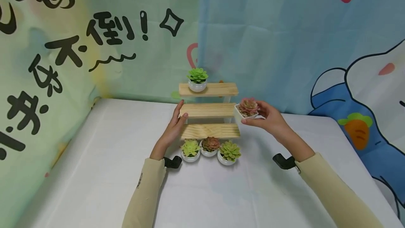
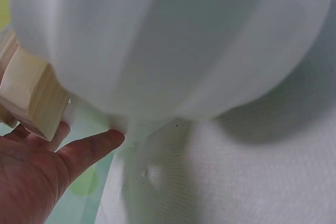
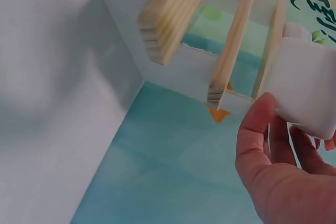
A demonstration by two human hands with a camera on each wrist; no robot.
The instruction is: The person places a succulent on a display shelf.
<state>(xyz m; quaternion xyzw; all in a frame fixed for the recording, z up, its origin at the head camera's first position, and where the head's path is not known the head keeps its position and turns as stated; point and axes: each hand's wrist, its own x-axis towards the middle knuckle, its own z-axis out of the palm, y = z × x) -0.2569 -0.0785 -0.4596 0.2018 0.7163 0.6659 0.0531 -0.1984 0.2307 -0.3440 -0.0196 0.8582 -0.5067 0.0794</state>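
A three-step wooden shelf (image 1: 209, 110) stands on the white table (image 1: 95, 171). My left hand (image 1: 173, 126) rests with straight fingers against the left end of its middle step (image 2: 29, 95). My right hand (image 1: 269, 117) holds a pink succulent in a square white pot (image 1: 246, 111) at the right end of the middle step; the right wrist view shows thumb and fingers round the pot (image 3: 304, 90). A green succulent in a round white pot (image 1: 197, 79) sits on the top step.
Three potted succulents (image 1: 209, 150) stand in a row in front of the lowest step. One white pot (image 2: 168, 40) fills the left wrist view. Printed cloth backdrops (image 1: 284, 38) hang close behind and at the left.
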